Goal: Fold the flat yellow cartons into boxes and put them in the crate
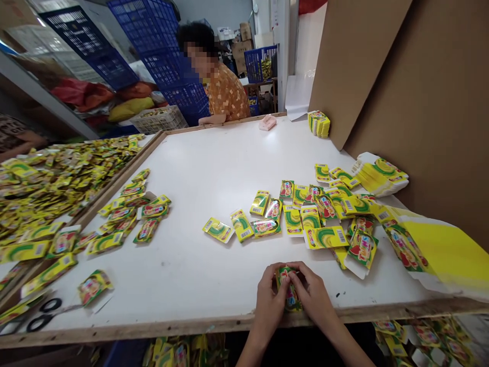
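Observation:
Near the front edge of the white table, my left hand (271, 290) and my right hand (311, 288) are closed together around one small printed carton (292, 300). It is green and yellow with red pictures, and both thumbs press on its upper face. My fingers cover its top and sides, so I cannot tell whether its flaps are folded in. Just beyond my hands, several similar cartons (325, 237) lie loosely heaped toward the right. A single yellow carton (217, 229) lies flat at the left end of that heap.
Stacks of flat carton blanks (446, 244) lie at the right, beside a tall brown cardboard sheet (431, 102). Black-handled scissors (49, 313) rest at the front left. Past a wooden divider (130, 165) is a large carton pile (76, 183). A person (225, 94) sits across the table.

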### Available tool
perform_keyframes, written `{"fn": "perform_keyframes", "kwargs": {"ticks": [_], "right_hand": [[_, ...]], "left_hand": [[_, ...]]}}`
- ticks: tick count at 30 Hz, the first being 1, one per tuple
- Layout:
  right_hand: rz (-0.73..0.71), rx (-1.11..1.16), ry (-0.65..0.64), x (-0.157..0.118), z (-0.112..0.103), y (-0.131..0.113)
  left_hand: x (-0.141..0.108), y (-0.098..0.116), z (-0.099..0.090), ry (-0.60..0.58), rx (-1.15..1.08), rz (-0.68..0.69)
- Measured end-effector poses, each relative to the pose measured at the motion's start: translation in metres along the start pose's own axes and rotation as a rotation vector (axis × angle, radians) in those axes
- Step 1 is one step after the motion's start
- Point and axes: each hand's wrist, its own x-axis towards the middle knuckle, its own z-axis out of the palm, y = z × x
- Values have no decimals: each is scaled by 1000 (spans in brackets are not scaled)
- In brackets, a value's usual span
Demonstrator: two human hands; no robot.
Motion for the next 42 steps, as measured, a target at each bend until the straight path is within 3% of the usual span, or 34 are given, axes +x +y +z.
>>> {"fn": "perform_keyframes", "kwargs": {"ticks": [6,10,30,42], "right_hand": [[56,19,79,-3,1,2],[63,68,65,-3,0,-1],[5,127,53,2,0,3],[-66,184,65,-2,1,4]], "left_hand": [[-1,2,2,-7,30,-38],[-1,4,2,-12,53,-15],[-2,1,2,-25,25,28],[-7,2,5,47,49,131]]}}
